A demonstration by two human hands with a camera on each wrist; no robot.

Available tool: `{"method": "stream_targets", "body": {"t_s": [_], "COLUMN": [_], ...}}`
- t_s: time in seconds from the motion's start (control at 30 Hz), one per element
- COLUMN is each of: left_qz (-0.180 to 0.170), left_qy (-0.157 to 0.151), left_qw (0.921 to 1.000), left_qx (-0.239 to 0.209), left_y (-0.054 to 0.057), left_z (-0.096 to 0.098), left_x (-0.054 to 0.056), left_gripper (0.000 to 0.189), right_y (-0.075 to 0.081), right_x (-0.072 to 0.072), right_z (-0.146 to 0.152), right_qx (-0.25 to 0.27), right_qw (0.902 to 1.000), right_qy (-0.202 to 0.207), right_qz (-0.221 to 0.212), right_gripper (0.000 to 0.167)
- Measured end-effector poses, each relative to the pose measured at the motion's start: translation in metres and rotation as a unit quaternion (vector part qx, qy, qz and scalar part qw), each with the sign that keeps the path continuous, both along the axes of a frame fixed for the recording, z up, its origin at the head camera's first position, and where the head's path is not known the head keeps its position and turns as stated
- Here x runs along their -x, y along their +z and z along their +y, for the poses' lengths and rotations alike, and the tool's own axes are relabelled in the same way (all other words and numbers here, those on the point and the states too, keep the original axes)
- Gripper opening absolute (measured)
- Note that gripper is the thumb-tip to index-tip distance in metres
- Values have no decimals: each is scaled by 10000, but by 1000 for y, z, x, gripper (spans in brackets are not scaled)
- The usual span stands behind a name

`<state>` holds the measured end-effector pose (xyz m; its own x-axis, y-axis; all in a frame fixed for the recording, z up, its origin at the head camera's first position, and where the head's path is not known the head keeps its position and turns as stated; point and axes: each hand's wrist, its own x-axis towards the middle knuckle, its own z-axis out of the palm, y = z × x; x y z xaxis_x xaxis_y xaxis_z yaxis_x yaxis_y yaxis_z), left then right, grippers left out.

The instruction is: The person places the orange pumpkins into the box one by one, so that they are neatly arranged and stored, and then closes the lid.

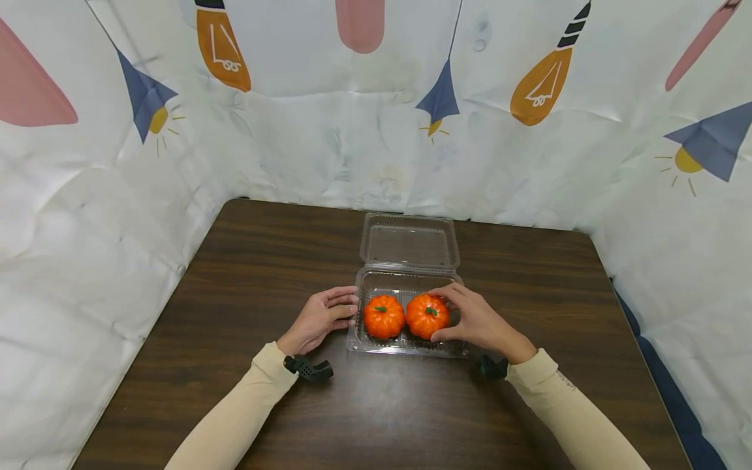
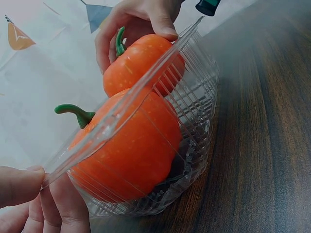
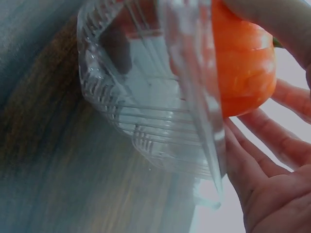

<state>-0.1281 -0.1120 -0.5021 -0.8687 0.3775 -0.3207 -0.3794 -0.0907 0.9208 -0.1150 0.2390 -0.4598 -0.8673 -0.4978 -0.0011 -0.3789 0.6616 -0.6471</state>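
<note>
A clear plastic clamshell box (image 1: 388,279) lies on the table with its lid (image 1: 409,245) folded back toward the wall. Inside its base, on the left, sits an orange toy pumpkin (image 1: 384,318) with a green stem. Just right of it is a second such pumpkin (image 1: 427,316), which my right hand (image 1: 478,321) grips between thumb and fingers. In the left wrist view this second pumpkin (image 2: 141,60) leans against the first and rises above the box rim. My left hand (image 1: 323,316) pinches the box's left rim between thumb and fingers.
The dark wood-grain table (image 1: 282,241) carries the box near its middle. A white cloth (image 1: 294,143) printed with lamps and bulbs hangs behind the table and along its sides. Black straps (image 1: 308,369) circle both wrists.
</note>
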Motion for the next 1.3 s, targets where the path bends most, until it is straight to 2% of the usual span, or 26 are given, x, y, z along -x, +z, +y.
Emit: {"method": "stream_targets", "body": {"t_s": [0.43, 0.77, 1.03, 1.3], "left_qz": [23, -15, -30, -2], "left_qy": [-1, 25, 45, 27], "left_qw": [10000, 10000, 10000, 10000], "left_qx": [28, 25, 12, 9], "left_y": [0, 1, 2, 2], "left_z": [0, 0, 1, 0], "left_x": [-1, -1, -2, -2], "left_gripper": [56, 58, 58, 58], "right_y": [7, 13, 11, 12], "right_x": [8, 15, 18, 20], "right_z": [-3, -10, -8, -3], "right_qx": [-545, -940, -711, -344], "right_qw": [9980, 9930, 9935, 9925], "right_qy": [212, 471, 568, 527], "right_qz": [-241, -538, -685, -1048], "right_gripper": [80, 76, 79, 85]}}
